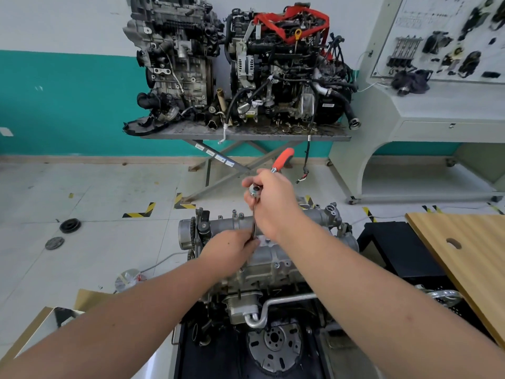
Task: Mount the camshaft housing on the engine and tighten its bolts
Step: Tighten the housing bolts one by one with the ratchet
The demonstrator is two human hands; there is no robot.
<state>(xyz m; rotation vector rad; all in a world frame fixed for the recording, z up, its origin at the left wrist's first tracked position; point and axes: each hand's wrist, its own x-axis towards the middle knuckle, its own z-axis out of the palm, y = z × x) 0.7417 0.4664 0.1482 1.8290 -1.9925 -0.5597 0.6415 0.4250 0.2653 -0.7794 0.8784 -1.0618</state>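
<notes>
The grey camshaft housing (273,253) lies on top of the engine (246,305) in front of me. My right hand (273,203) grips the head of a ratchet wrench (282,157) with an orange handle that points up and away. A thin extension bar (254,220) runs straight down from the ratchet head to the housing. My left hand (232,250) pinches the lower end of that bar where it meets the housing; the bolt under it is hidden by my fingers.
A wooden board (464,258) leans at the right beside a black crate (396,247). Two other engines (240,64) stand on a scissor table behind. Two round black discs (69,225) lie on the floor at left. A cardboard box (49,321) sits at lower left.
</notes>
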